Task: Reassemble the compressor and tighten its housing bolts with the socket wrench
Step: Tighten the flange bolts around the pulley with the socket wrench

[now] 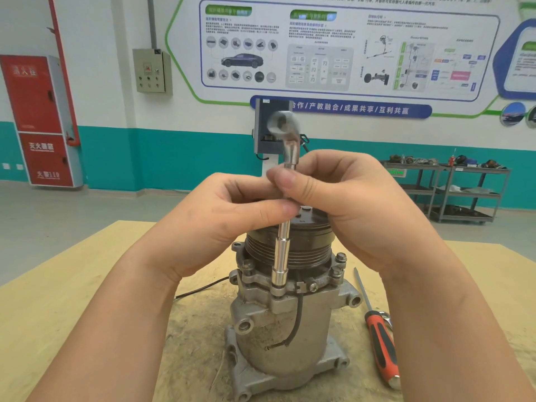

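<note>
— Two hands on one wrench [282, 227]?
— Yes: your left hand [232, 210] and right hand [342, 198] pinch its shaft, fingers curled round it, socket seated on a bolt of the compressor [285, 314] upright on the surface [87, 300]. One screwdriver [380, 340] lies beside it.

Under your hands, the compressor [285, 329] is dull grey with a black ribbed pulley [304, 248]; right of it, your screwdriver [380, 343] is orange and black.

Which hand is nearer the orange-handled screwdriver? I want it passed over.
Right. The right hand pinches the socket wrench above the screwdriver; the left hand grips the wrench farther left, across the compressor.
</note>
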